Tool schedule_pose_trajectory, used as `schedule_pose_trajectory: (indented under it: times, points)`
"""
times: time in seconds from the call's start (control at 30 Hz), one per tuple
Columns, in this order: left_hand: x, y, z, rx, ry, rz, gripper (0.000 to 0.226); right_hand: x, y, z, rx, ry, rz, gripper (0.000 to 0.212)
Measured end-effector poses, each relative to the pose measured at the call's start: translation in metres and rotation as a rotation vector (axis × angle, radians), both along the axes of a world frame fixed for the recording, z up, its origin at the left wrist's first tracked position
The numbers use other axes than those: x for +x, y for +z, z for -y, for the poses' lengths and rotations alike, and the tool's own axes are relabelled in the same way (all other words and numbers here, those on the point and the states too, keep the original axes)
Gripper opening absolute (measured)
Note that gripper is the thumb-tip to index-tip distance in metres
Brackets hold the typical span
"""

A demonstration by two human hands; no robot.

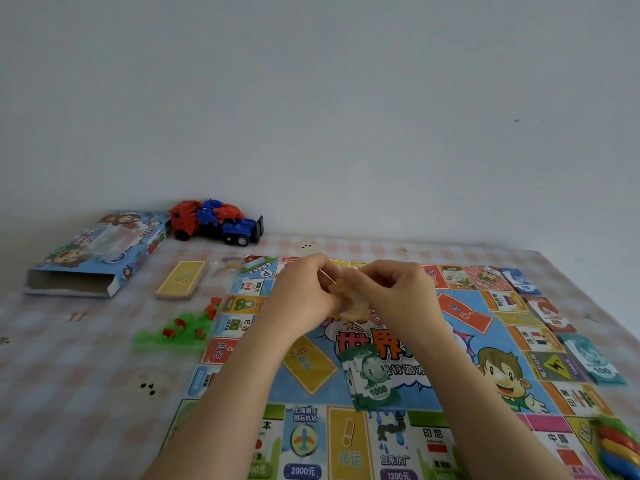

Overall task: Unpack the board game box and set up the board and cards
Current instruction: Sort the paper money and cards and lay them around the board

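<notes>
The game board (460,344) lies unfolded on the checked tablecloth. Above its middle, my left hand (304,289) and my right hand (391,292) both pinch a small pale orange bundle (348,299) in clear wrap; what it holds is blurred. A green stack of 1000 notes (372,375) lies on the board just below my hands. The open blue game box (100,254) lies at the far left. A yellow card stack (181,278) sits between box and board.
A red and blue toy truck (216,221) stands by the wall behind the box. A clear bag of green and red pieces (183,329) lies left of the board. Note stacks (594,358) line the board's right edge. Coloured plastic pieces (620,445) sit at the bottom right.
</notes>
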State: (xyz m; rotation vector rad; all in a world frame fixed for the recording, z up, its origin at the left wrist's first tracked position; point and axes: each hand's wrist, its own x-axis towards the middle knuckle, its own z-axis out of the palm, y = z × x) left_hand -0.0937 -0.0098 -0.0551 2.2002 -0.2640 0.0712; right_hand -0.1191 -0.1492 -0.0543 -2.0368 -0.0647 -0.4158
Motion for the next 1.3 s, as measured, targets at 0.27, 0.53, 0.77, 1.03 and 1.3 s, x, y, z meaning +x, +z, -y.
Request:
schedule_pose_trajectory:
  times: [0.27, 0.53, 0.77, 1.03, 1.3]
  points:
    - [-0.0004, 0.0005, -0.0051, 0.045, -0.097, -0.076, 0.017, 0.0035, -0.0036, 0.0031, 0.018, -0.036, 0.0, 0.02]
    - [0.0004, -0.0036, -0.0076, 0.185, -0.119, -0.04, 0.008, 0.0044, -0.0061, 0.002, -0.009, -0.048, 0.0, 0.021]
    - [-0.0044, -0.0022, -0.0054, 0.238, -0.086, 0.042, 0.023, 0.0023, -0.0047, -0.002, 0.001, -0.034, 0.018, 0.024]
    - [-0.0068, -0.0022, -0.0063, 0.306, -0.137, 0.027, 0.034, 0.0035, -0.0077, -0.002, -0.053, -0.035, 0.031, 0.028]
    - [-0.0079, -0.002, -0.0055, 0.299, -0.163, 0.022, 0.026, 0.0054, -0.0108, -0.0026, -0.047, -0.032, 0.02, 0.028]
